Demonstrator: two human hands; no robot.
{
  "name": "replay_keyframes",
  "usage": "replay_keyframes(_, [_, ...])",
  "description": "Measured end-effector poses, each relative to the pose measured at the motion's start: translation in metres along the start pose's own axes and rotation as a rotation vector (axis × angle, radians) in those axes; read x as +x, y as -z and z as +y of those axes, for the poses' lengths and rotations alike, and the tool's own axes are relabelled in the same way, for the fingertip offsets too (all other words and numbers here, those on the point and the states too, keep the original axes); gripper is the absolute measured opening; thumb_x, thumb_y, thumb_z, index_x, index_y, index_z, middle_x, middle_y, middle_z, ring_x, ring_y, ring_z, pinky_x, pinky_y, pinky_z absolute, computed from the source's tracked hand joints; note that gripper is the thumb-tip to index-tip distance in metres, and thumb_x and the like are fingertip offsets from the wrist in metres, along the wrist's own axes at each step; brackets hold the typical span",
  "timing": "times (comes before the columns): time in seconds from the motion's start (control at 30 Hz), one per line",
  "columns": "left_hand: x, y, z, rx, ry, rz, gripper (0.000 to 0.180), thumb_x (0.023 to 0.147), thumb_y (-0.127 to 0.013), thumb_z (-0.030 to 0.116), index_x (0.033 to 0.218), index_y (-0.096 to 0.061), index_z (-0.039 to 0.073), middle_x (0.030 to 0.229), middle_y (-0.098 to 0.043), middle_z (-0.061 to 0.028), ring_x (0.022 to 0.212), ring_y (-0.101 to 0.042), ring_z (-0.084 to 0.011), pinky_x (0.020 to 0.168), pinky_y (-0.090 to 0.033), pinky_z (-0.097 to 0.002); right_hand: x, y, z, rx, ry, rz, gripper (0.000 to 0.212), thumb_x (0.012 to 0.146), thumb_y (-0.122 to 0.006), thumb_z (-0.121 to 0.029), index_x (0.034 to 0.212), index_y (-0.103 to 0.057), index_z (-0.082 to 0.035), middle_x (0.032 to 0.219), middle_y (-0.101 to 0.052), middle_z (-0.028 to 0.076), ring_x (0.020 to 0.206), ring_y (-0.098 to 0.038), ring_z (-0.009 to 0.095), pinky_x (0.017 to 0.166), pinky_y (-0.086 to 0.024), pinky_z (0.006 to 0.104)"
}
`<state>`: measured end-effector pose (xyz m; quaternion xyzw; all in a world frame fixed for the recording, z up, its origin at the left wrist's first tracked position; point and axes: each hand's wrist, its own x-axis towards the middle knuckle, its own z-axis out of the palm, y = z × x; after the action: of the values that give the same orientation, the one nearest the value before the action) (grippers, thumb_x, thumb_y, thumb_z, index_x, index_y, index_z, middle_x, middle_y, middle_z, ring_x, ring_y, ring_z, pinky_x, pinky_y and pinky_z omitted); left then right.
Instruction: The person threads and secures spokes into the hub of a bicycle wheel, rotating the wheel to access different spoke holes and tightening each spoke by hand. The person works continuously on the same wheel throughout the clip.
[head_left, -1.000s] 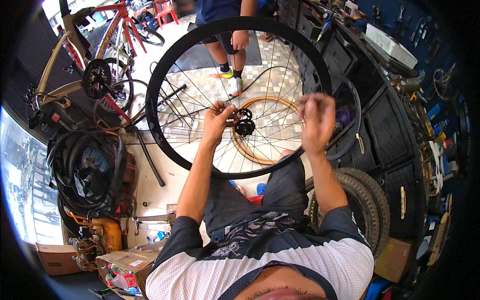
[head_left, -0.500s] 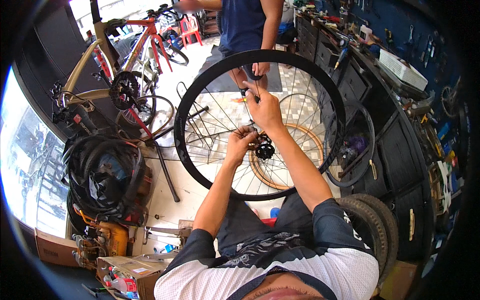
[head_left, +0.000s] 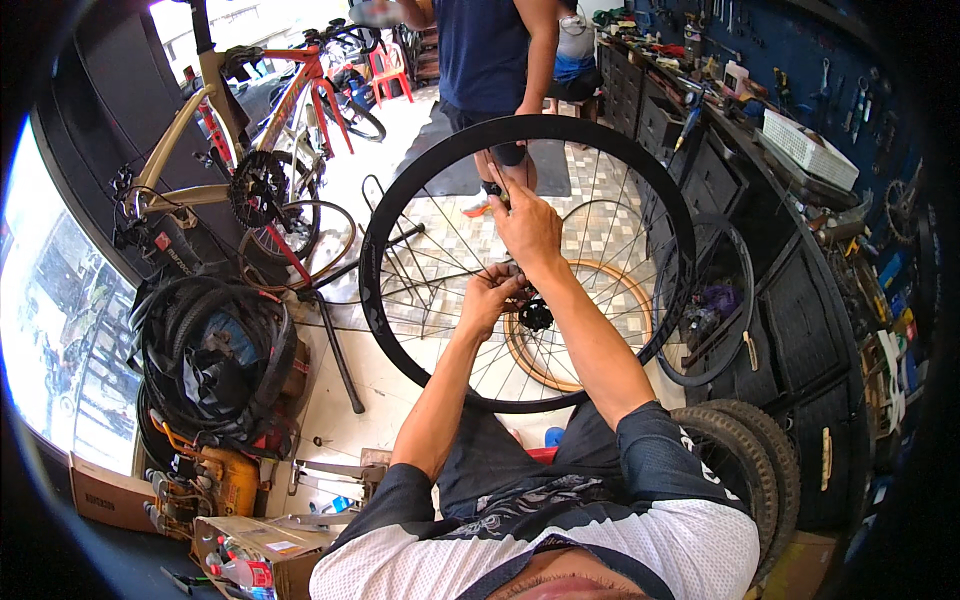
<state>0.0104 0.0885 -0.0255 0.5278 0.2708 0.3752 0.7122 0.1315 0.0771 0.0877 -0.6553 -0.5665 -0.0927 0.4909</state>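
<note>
A black deep-section bicycle wheel (head_left: 373, 290) with thin spokes stands in front of my lap, its face toward me. Its black hub (head_left: 536, 315) sits near the middle. Beside the hub, my left hand (head_left: 490, 298) is closed, the fingertips pinching a spoke close to the flange. Higher up, my right hand (head_left: 530, 230) reaches through the spoke area with its index finger pointing up along a spoke and the other fingers curled round it. The exact hold of the curled fingers is partly hidden.
A person in dark clothes (head_left: 487, 60) stands beyond the wheel. On the left are a gold-and-orange bicycle (head_left: 185, 165) and piled black tyres (head_left: 275, 375). Dark drawers (head_left: 800, 310) and a white basket (head_left: 810, 148) line the right; a tan-rimmed wheel (head_left: 640, 300) lies behind mine.
The whole view has shifted slightly, so the wheel and both hands appear a little lower and to the right. Both hands keep nearly the same places at the hub and spokes.
</note>
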Motion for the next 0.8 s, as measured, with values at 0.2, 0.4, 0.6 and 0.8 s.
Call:
replay_keyframes(0.2, [-0.002, -0.002, 0.002, 0.026, 0.007, -0.021, 0.019, 0.097, -0.077, 0.015, 0.110, -0.070, 0.003, 0.090, -0.074, -0.0026, 0.078, -0.071, -0.0113, 0.069, -0.061, -0.0284, -0.001, 0.002, 0.006, -0.010, 0.013, 0.032, 0.048, 0.096, -0.068, -0.022, 0.144, -0.064, -0.026, 0.098, -0.072, 0.015, 0.088, -0.071, 0.039, 0.076, -0.056, 0.0500])
replay_keyframes(0.4, [0.003, 0.000, -0.002, 0.005, -0.009, -0.044, 0.016, 0.094, -0.080, 0.014, 0.105, -0.073, 0.004, 0.087, -0.074, -0.0023, 0.076, -0.071, -0.0113, 0.068, -0.060, -0.0275, -0.002, 0.008, 0.013, 0.000, 0.037, 0.134, 0.046, 0.093, -0.068, -0.018, 0.138, -0.068, -0.023, 0.093, -0.071, 0.014, 0.083, -0.071, 0.039, 0.074, -0.057, 0.0484])
replay_keyframes(0.6, [0.011, 0.007, -0.003, 0.005, 0.022, -0.103, 0.013, 0.094, -0.080, 0.013, 0.100, -0.072, 0.004, 0.088, -0.075, -0.0045, 0.079, -0.074, -0.0142, 0.071, -0.061, -0.0290, -0.010, 0.020, 0.011, 0.089, 0.122, 0.212, 0.040, 0.092, -0.071, -0.014, 0.131, -0.070, -0.017, 0.094, -0.073, 0.013, 0.077, -0.072, 0.033, 0.068, -0.056, 0.0431])
replay_keyframes(0.8, [0.009, 0.008, -0.005, -0.032, -0.029, -0.096, 0.031, 0.091, -0.083, 0.011, 0.115, -0.066, -0.001, 0.094, -0.075, -0.0071, 0.083, -0.074, -0.0165, 0.078, -0.062, -0.0310, -0.023, 0.015, 0.029, 0.888, 0.043, 0.053, 0.030, 0.100, -0.074, -0.017, 0.127, -0.068, -0.006, 0.083, -0.071, 0.002, 0.074, -0.063, 0.005, 0.062, -0.048, 0.0245])
